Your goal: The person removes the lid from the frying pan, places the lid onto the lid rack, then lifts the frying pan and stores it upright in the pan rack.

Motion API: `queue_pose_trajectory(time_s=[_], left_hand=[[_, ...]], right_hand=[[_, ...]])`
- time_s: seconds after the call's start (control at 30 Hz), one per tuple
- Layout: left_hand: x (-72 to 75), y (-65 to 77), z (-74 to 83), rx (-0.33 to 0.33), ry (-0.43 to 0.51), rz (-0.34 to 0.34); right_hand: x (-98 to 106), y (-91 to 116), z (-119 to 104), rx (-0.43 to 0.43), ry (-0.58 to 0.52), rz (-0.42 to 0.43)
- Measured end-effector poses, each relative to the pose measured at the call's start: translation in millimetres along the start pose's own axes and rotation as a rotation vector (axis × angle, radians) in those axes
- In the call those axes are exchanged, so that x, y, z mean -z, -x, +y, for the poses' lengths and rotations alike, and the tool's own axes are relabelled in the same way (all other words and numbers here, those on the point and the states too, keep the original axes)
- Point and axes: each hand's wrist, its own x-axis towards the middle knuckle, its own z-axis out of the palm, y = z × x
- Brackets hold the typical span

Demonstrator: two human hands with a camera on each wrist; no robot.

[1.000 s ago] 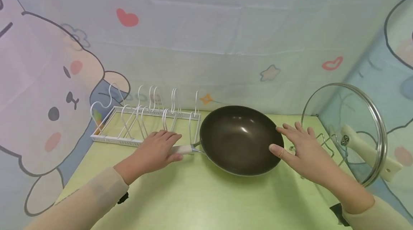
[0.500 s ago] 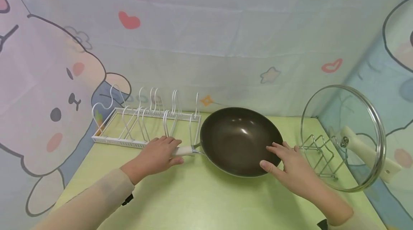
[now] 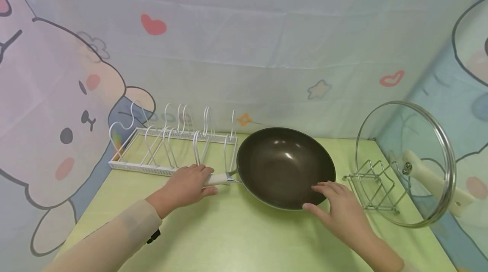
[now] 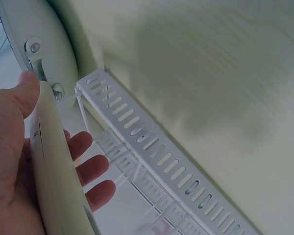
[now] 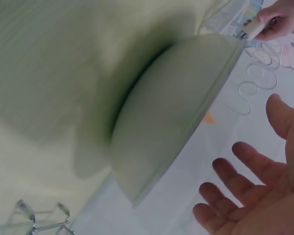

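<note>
One hand (image 3: 187,186) holds the wok (image 3: 282,169) by its handle (image 3: 218,179).

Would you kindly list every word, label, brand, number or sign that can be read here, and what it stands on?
No text can be read with certainty.
Backdrop behind the white rack: faint rounded marks, possibly letters, too blurred to read.
Pan, its handle and the glass lid: no legible lettering shows.
</note>
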Motion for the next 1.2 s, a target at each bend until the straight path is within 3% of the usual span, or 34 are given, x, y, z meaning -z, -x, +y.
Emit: queue_pose_trajectory(time_s=[0.2, 0.6, 0.9, 1.2], left_hand=[[-0.1, 0.9, 1.8, 0.009, 0.015, -0.011], [0.0, 2.0, 3.4, 0.004, 0.039, 0.001], [-0.8, 1.3, 3.4, -0.003, 0.02, 0.011], [1.6, 0.3, 4.0, 0.002, 0.037, -0.022]], right_hand=[[-12.2, 7.4, 0.7, 0.026, 0.075, 0.06], [-20.7, 13.2, -5.9, -0.234, -0.029, -0.221], [-35.7, 8.7, 2.7, -0.44, -0.35, -0.358], [-43.7, 6.6, 7.9, -0.628, -0.81, -0.477]])
